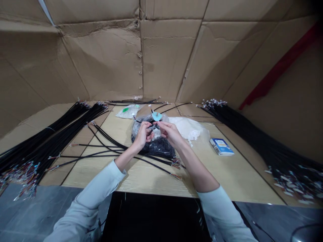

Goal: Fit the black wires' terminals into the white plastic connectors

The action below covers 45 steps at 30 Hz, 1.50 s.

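My left hand [142, 134] and my right hand [170, 131] meet over the middle of the table, their fingertips pinching a short black cable [153, 127] between them. A light blue plastic piece [156, 116] stands just beyond my fingers, and I cannot tell what it is. Under my hands lies a clear plastic bag [151, 146] filled with coiled black cables. Several loose black cables [101, 154] with fine coloured wire ends spread across the table to the left of my left forearm.
Large bundles of black cables [262, 144] lie at the right, with more [47, 141] at the left. A white plastic bag [186, 127], a bag of small white parts [128, 111] and a blue-and-white box [221, 147] stand on the wooden table [151, 181]. Cardboard sheets line the walls.
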Tool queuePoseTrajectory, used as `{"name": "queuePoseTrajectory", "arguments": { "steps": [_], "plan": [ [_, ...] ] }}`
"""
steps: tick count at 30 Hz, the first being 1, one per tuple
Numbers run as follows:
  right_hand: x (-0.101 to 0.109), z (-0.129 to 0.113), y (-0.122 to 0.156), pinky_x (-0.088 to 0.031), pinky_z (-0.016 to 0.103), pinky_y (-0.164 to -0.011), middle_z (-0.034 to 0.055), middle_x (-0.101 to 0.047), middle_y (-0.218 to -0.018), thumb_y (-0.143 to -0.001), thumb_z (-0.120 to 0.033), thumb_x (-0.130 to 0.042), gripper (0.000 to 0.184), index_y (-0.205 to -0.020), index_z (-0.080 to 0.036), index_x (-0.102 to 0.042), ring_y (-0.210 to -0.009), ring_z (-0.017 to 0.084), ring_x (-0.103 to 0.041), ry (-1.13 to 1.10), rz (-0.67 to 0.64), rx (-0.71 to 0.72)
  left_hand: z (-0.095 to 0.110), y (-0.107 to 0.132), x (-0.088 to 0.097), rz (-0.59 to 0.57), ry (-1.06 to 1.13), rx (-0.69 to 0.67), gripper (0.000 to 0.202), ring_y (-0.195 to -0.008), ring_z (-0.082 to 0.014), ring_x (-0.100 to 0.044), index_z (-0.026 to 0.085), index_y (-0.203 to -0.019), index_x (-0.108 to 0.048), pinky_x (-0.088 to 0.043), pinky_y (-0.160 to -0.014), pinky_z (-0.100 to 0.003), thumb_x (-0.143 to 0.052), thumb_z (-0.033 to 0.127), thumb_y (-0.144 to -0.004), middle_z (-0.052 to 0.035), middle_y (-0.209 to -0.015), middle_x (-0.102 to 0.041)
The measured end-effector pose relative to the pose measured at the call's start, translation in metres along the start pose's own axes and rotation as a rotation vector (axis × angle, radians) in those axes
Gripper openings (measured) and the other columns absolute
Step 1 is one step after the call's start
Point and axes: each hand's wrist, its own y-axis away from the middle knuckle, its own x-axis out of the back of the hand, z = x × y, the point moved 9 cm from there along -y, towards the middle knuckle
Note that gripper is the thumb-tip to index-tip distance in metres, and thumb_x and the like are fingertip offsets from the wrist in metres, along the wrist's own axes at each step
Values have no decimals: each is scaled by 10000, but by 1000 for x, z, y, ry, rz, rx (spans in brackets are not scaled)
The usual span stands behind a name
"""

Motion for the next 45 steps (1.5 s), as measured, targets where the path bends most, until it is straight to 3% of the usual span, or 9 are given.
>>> {"name": "queuePoseTrajectory", "arguments": {
  "steps": [5, 8, 11, 17, 23, 28, 31, 36, 45],
  "plan": [
    [4, 7, -1, -96, 208, -401, -42, -408, -480, -565, -398, -716, 325, -703, -107, -671, -415, 22, -203, 3, 78, 49, 5, -2, 0, -37, -34, -100, 193, -397, -78, -394, 188, -874, -364, -278, -395, -160, -395, 237, -690, 38, -529, -494],
    [14, 4, -2, -74, 219, -408, -30, -440, -481, -575, -397, -707, 316, -695, -107, -673, -409, 23, -186, 14, 156, 97, 6, -3, -2, -73, -160, -130, 226, -515, -82, -498, 152, -857, -444, -417, -506, -205, -490, 175, -637, -11, -707, -587],
    [24, -2, -2, -67, 221, -409, -37, -425, -469, -559, -402, -712, 328, -693, -107, -668, -403, 23, -177, -16, 215, 126, 7, -3, -2, -48, -339, -162, 285, -671, -122, -563, 117, -871, -539, -455, -557, -217, -601, 158, -596, -63, -840, -618],
    [29, -9, -1, -65, 221, -410, -58, -358, -454, -549, -397, -716, 335, -705, -106, -657, -407, 23, -160, -58, 251, 147, 6, -1, 2, -50, -571, -190, 339, -524, -120, -512, 74, -820, -672, -416, -520, -227, -647, 377, -671, -28, -582, -596],
    [20, -8, 1, -63, 221, -414, -82, -248, -442, -568, -397, -709, 339, -727, -103, -653, -407, 26, -144, -76, 210, 141, 11, 1, 6, 12, -612, -256, 366, -576, -143, -559, 109, -843, -699, -422, -566, -233, -601, 438, -716, -41, -666, -651],
    [15, -4, 2, -62, 220, -415, -85, -230, -438, -561, -412, -714, 352, -720, -105, -642, -402, 25, -135, -93, 192, 144, 23, 9, -3, -1, -712, -344, 402, -411, -67, -340, 105, -602, -619, -245, -437, -197, -518, 451, -779, 19, -427, -432],
    [11, -3, 2, -67, 216, -412, -86, -203, -447, -568, -429, -714, 357, -713, -115, -626, -402, 26, -130, -132, 170, 157, 20, 7, -4, -40, -657, -303, 408, -410, -53, -257, 102, -550, -567, -159, -422, -207, -528, 443, -771, 27, -420, -355],
    [8, 0, 2, -68, 209, -406, -88, -184, -466, -576, -432, -714, 350, -714, -129, -605, -409, 24, -126, -182, 147, 175, 14, 2, -3, -67, -491, -228, 402, -397, -43, -230, 97, -532, -545, -138, -419, -208, -584, 449, -722, 35, -408, -306],
    [4, 5, 0, -66, 217, -408, -95, -178, -454, -598, -442, -702, 351, -727, -132, -598, -409, 27, -119, -230, 141, 192, 9, -2, -2, -76, -363, -184, 378, -398, -33, -234, 82, -547, -567, -127, -408, -205, -635, 429, -683, 21, -434, -352]
  ]
}}
